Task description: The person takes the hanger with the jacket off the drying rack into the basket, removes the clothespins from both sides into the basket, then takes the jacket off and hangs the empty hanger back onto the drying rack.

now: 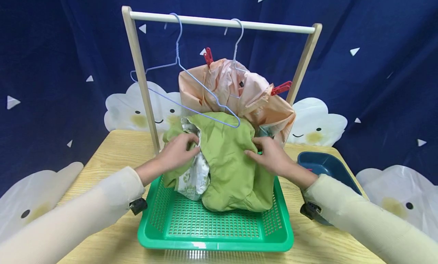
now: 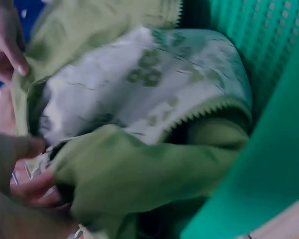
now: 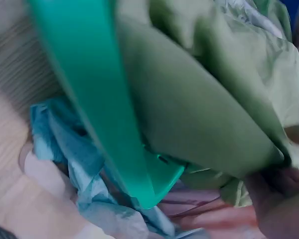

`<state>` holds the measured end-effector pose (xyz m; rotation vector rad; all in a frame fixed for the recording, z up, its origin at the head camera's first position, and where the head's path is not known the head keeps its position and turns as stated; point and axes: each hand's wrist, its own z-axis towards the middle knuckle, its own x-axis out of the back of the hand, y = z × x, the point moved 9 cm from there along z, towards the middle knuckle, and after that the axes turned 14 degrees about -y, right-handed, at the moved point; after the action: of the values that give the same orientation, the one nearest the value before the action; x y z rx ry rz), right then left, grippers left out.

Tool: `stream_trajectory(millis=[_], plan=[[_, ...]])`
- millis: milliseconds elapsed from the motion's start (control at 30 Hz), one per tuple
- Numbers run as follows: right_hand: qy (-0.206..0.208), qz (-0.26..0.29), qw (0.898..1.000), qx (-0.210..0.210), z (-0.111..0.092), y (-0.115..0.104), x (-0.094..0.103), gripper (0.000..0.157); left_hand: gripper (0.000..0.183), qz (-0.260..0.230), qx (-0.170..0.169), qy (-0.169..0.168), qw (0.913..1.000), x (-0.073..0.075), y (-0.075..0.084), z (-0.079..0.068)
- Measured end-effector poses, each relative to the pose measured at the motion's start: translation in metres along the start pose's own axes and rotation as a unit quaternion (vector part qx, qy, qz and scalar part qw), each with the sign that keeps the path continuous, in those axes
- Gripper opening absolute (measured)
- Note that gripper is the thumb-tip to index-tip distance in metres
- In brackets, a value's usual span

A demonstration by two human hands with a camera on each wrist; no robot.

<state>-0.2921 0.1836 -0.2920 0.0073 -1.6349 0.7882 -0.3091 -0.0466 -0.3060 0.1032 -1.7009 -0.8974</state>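
A green zip-up jacket [image 1: 227, 161] with a white, leaf-patterned lining [image 2: 139, 84] is held up over the green plastic basket [image 1: 215, 245], its lower part inside. My left hand [image 1: 176, 152] pinches the jacket's open front edge on the left, beside the lining. On the other side my right hand [image 1: 272, 154] grips the green cloth between thumb and fingers. Zipper teeth [image 2: 204, 112] show along the edge in the left wrist view. Just above and in front of the jacket's top hangs a bare lilac wire hanger [image 1: 177, 59].
A wooden rack with a white rail [image 1: 273, 25] stands behind the basket. From a second hanger [image 1: 236, 47] hangs a peach garment [image 1: 191, 89] with red clothespins [image 1: 281, 88]. A dark blue tub [image 1: 321, 161] sits at right. Bluish cloth [image 3: 84, 164] lies beyond the basket rim.
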Motion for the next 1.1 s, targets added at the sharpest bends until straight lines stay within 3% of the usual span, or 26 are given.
stream_trajectory(millis=[100,267,467,567,667,767,867,1000,1100], plan=[[-0.088,-0.048,0.995,0.013,-0.006,-0.012,-0.028,0.019,0.036,0.033,-0.012,-0.076,0.9965,-0.024,0.009,-0.006],[-0.206,-0.098,0.973,0.025,-0.012,-0.020,-0.062,0.052,0.040,0.063,-0.010,-0.181,0.9815,-0.051,0.013,-0.013],[-0.304,-0.073,0.950,-0.016,-0.007,-0.012,-0.082,0.047,0.035,0.069,0.021,-0.297,0.9523,-0.084,0.006,-0.016],[-0.354,-0.062,0.933,-0.038,-0.009,-0.009,-0.091,0.056,0.046,0.086,0.044,-0.338,0.9362,-0.097,0.002,-0.018],[-0.376,-0.050,0.924,-0.036,-0.011,-0.009,-0.094,0.060,0.053,0.098,0.056,-0.362,0.9254,-0.103,0.001,-0.021],[-0.371,-0.032,0.928,-0.006,-0.010,-0.012,-0.085,0.046,0.042,0.108,0.044,-0.369,0.9223,-0.099,0.005,-0.025],[-0.358,0.001,0.933,0.017,-0.008,-0.012,-0.068,0.032,0.030,0.117,0.014,-0.363,0.9242,-0.086,0.014,-0.030],[-0.354,0.033,0.934,0.034,-0.007,-0.005,-0.042,0.030,0.028,0.129,-0.029,-0.365,0.9217,-0.058,0.029,-0.040],[-0.324,0.052,0.944,0.026,-0.004,0.004,-0.021,0.031,0.028,0.112,-0.054,-0.348,0.9293,-0.027,0.038,-0.042]])
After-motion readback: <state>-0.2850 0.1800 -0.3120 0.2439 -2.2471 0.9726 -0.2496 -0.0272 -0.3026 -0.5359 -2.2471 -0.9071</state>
